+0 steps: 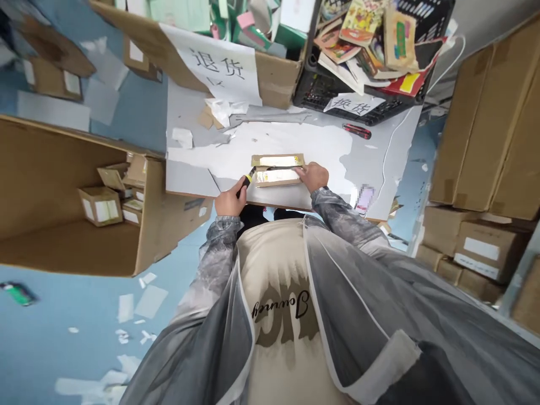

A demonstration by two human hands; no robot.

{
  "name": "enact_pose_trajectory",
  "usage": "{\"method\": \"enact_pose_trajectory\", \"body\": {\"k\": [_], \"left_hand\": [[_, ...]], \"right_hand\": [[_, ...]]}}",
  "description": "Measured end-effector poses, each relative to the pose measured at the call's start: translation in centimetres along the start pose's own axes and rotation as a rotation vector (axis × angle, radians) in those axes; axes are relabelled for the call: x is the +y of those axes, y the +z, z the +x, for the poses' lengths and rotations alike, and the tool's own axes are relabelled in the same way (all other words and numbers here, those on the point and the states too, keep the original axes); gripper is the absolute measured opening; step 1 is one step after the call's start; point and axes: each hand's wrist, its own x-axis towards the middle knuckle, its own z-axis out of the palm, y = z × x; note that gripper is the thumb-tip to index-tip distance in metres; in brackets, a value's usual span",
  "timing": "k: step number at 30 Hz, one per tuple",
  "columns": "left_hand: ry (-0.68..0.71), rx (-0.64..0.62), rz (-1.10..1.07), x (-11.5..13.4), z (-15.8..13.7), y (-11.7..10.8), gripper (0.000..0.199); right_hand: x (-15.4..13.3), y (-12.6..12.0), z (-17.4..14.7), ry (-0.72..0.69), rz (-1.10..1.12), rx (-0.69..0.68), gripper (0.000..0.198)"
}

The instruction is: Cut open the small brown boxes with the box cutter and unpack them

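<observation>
My left hand (230, 201) is closed around a black-and-yellow utility knife (248, 178). The knife's tip end is at the left side of a small cardboard box (278, 183) on the white table. A dark gap runs lengthwise along the box, splitting its top and the white label with yellow marks into two strips. My right hand (315, 176) grips the box's right end, with the fingers at the gap. What lies inside the box is hidden.
A red-and-black cutter (356, 131), paper scraps (183, 138) and a phone (364, 199) lie on the table (316, 138). Behind stand a carton (278, 79) and a black crate (310, 84) of books. A large open carton (63, 253) with small boxes is at left; stacked cartons (476, 129) at right.
</observation>
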Motion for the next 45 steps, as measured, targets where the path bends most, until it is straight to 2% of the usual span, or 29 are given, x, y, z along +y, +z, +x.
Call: {"method": "enact_pose_trajectory", "body": {"k": [3, 7, 10, 13, 17, 19, 22, 23, 27, 33, 35, 38, 40, 42, 45], "left_hand": [[-0.003, 0.009, 0.046, 0.4, 0.2, -0.6, 0.068], [-0.021, 0.003, 0.076, 0.9, 0.1, -0.9, 0.067], [-0.044, 0.005, 0.053, 1.1, -0.2, -0.8, 0.064], [-0.065, 0.005, 0.018, 1.2, -0.2, -0.8, 0.061], [-0.06, -0.011, -0.013, 1.8, 0.3, -0.9, 0.06], [-0.052, 0.002, -0.023, 2.3, 0.5, -0.8, 0.06], [-0.061, 0.038, -0.025, 2.7, 0.8, -0.6, 0.059], [-0.067, 0.046, -0.024, 2.7, 0.9, -0.5, 0.058], [-0.054, 0.032, -0.034, 2.9, 0.8, -0.8, 0.058], [-0.111, -0.053, 0.13, 5.0, -0.3, -1.3, 0.058], [-0.127, -0.057, 0.155, 5.5, -0.2, -1.4, 0.059], [-0.1, -0.076, 0.121, 5.2, 0.8, -1.8, 0.058], [-0.058, -0.09, 0.066, 4.2, 2.0, -2.2, 0.057], [-0.028, -0.114, -0.012, 3.1, 3.2, -2.6, 0.056], [-0.036, -0.198, -0.15, 1.4, 4.6, -3.1, 0.059]], "right_hand": [[-0.1, 0.1, 1.3, -0.039, 0.071, 0.051, 0.075], [-0.6, 1.3, 1.2, -0.116, 0.184, 0.09, 0.06], [-0.7, 2.5, -0.3, -0.14, 0.292, 0.112, 0.051], [-0.3, 4.0, -2.6, -0.226, 0.401, 0.164, 0.039], [1.0, 6.1, -5.5, -0.381, 0.476, 0.131, 0.057], [1.4, 7.1, -6.2, -0.431, 0.501, 0.098, 0.047], [1.4, 8.3, -6.4, -0.513, 0.515, 0.067, 0.019], [1.3, 8.6, -6.4, -0.541, 0.506, 0.066, 0.02], [1.0, 10.0, -6.7, -0.642, 0.426, 0.1, 0.049], [1.5, 11.7, -7.4, -0.812, 0.308, 0.251, 0.048], [1.3, 11.4, -7.2, -0.81, 0.307, 0.236, 0.041], [0.3, 10.1, -7.0, -0.709, 0.29, 0.096, 0.022], [-0.9, 8.9, -7.0, -0.608, 0.255, 0.019, 0.029], [-2.8, 7.5, -6.9, -0.524, 0.22, 0.0, 0.038], [-6.5, 5.6, -6.4, -0.476, 0.194, -0.014, 0.049]]}}
